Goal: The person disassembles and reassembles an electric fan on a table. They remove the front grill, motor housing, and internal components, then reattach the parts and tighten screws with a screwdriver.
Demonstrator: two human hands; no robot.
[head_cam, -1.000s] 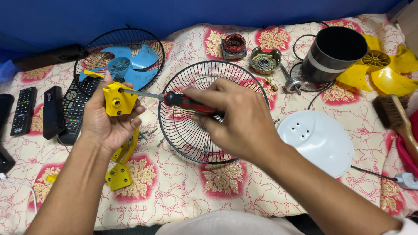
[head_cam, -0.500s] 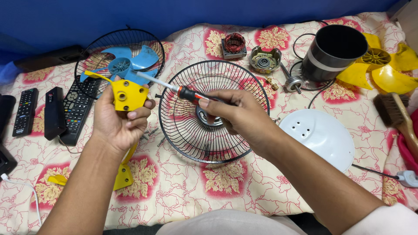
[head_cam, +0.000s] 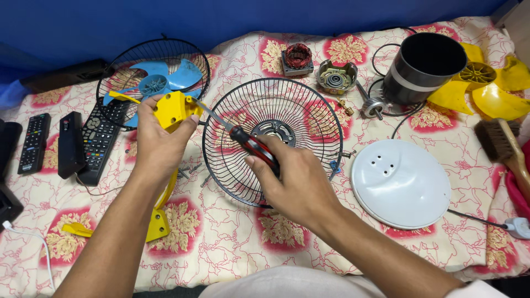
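Gripping a blocky yellow plastic housing (head_cam: 172, 109) in the left hand (head_cam: 160, 144), raised over the floral sheet (head_cam: 221, 243). Right hand (head_cam: 295, 185) is closed around a red-and-black screwdriver (head_cam: 251, 148), tip angled up-left into the housing, above the wire fan guard (head_cam: 273, 138).

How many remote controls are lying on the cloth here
3 that I can see, all at the left: a slim black remote, a plain black one beside it, and a wide keypad remote next to the left hand. Others may lie beyond the left edge.
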